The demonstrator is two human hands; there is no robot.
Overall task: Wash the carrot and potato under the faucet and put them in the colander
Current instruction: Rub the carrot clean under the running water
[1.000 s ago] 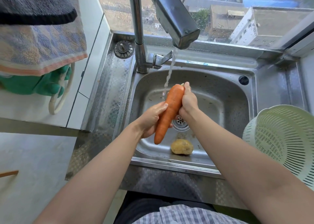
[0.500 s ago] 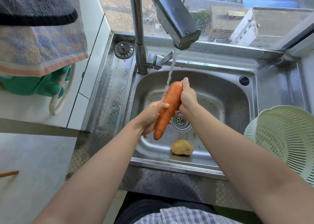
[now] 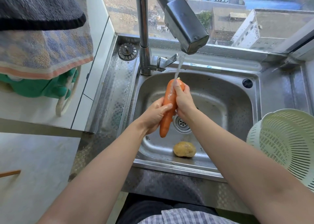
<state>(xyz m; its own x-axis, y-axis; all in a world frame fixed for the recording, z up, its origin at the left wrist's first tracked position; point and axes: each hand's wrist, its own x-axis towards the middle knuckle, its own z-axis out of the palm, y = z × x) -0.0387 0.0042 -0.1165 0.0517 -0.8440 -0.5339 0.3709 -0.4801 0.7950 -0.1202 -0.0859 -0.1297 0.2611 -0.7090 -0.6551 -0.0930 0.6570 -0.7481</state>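
Note:
A long orange carrot is held upright over the steel sink, its thick top under the water running from the faucet. My left hand grips the carrot's middle from the left. My right hand wraps its upper part from the right, thumb on the wet top. A yellow potato lies on the sink floor near the front wall, below the drain. The pale green colander stands on the counter at the right, with nothing seen inside.
The faucet lever sticks out at the sink's back left, beside a loose sink strainer plug. Towels and green rubber gloves hang at the left. A window sill runs behind the sink.
Both hands have lifted the carrot up and back, so its top now sits directly in the water stream. My right hand has slid higher along it. The potato has not moved.

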